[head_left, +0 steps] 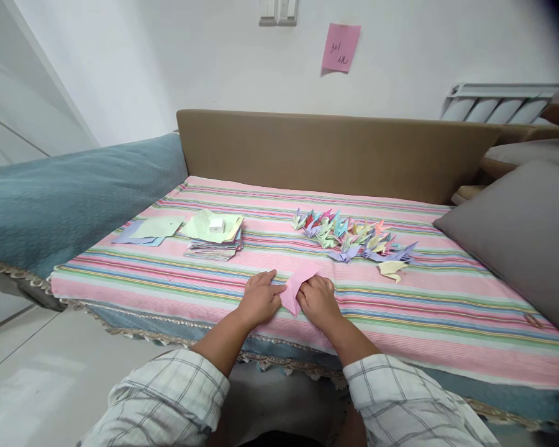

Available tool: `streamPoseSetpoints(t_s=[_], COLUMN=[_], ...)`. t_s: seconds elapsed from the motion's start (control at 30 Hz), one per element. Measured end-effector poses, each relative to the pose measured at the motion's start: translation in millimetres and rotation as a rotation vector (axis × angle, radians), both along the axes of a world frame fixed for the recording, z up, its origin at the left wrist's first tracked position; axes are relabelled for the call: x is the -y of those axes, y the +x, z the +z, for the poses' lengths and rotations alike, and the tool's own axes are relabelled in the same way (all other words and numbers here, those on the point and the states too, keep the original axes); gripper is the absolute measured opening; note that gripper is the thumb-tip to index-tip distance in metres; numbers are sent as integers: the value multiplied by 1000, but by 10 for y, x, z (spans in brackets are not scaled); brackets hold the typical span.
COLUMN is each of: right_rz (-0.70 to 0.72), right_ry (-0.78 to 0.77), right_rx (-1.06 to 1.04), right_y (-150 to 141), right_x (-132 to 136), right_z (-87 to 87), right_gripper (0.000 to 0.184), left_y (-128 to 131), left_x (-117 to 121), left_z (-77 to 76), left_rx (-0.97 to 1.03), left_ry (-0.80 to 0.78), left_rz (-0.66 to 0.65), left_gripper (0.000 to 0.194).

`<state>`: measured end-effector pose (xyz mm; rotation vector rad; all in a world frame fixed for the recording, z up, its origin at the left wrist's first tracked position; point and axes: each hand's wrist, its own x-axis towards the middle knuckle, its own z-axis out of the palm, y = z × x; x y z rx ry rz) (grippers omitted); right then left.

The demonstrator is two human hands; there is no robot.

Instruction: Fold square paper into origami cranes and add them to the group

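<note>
Left hand (259, 299) loosely spread, a fingertip on the folded pink paper (300, 279); right hand (317, 301) curled at its right edge, grip unclear. Paper sits between both hands on striped cloth (423, 323); beyond, paper stack (215, 248) left, folded cranes (327, 239) right, brown backrest (330, 155) behind.

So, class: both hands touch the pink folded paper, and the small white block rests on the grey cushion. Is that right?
Not quite: the head view shows the small white block on the stack of paper, not the grey cushion. The left hand and right hand do touch the pink folded paper.
</note>
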<state>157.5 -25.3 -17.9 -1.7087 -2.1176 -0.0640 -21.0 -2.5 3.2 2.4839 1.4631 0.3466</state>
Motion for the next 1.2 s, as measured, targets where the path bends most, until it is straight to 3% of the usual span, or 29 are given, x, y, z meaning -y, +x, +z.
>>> streamPoseSetpoints(t_s=[0.13,0.37,0.97,1.2], right_rz=[-1,-2,29,14], right_ry=[7,22,17,47], right_rx=[4,8,-26,11], right_y=[-6,-8,-37,-56], right_x=[9,12,75,89], right_z=[-3,-12,34,24], right_gripper=[20,20,23,24], left_y=[38,119,26,-43], left_x=[-2,24,-83,-79], left_z=[-36,-40,-47,40], left_rx=[26,-40,86,40], left_ry=[25,22,-21,-114], left_rz=[48,75,103,19], left_gripper=[37,54,39,59])
